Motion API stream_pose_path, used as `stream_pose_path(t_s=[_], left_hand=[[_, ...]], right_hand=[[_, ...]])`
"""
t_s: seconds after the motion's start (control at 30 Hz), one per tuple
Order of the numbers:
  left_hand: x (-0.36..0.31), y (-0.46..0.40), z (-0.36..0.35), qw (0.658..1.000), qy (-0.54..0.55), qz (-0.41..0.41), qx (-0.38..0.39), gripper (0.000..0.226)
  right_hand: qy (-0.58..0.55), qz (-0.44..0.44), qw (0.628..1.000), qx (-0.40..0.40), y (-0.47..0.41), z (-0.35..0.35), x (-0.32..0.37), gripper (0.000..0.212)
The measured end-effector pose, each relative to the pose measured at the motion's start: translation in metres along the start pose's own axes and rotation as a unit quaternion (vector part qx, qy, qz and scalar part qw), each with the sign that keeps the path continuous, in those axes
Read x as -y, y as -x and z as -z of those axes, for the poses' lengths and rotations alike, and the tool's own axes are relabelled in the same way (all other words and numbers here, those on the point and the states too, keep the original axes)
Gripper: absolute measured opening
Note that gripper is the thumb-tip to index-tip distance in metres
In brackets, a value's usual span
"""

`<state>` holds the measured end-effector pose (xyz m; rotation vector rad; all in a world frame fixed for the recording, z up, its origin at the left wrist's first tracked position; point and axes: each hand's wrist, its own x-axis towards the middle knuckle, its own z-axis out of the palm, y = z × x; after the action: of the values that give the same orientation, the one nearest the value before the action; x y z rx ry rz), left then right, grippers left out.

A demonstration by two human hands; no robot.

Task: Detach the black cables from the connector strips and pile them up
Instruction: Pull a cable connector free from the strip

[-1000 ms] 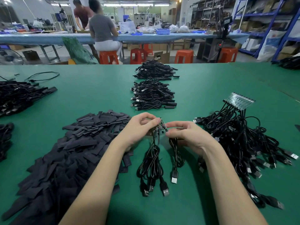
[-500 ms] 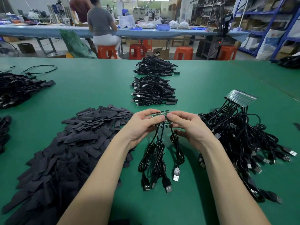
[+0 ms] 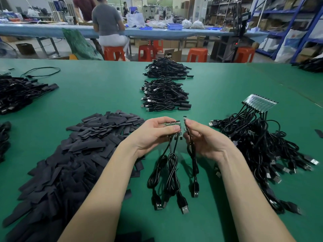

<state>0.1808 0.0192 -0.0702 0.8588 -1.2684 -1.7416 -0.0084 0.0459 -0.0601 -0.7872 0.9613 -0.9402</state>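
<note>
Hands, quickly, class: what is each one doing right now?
Left hand: grips the connector strip with cables attached.
Right hand: pinches one detached black cable.

Surface: green table (image 3: 97,95).
Middle, far: two cable piles (image 3: 166,96), one behind the other.
Left edge: another cable heap (image 3: 19,93), with one loose cable (image 3: 43,71) behind it.
Front left: spread of flat black strips (image 3: 70,154).
Right: tangled cable bundle (image 3: 262,147) joined to a clear strip (image 3: 260,104).
</note>
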Motion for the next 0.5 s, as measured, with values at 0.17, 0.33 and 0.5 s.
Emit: stream_pose_path(t_s=[0.17,0.33,0.5], left_hand=[[0.008,-0.001,0.000,0.901,-0.406,-0.060,-0.140,0.023],[0.014,-0.007,-0.026,0.936,-0.278,-0.142,-0.162,0.015],[0.023,-0.010,-0.043,0.989,-0.039,-0.081,-0.119,0.008]], right_hand=[[0.097,0.052,0.991,-0.078,0.000,0.011,0.014,0.030],[0.090,0.070,0.979,-0.167,-0.008,0.005,0.014,0.030],[0.065,0.065,0.980,-0.177,-0.014,-0.003,0.009,0.013]])
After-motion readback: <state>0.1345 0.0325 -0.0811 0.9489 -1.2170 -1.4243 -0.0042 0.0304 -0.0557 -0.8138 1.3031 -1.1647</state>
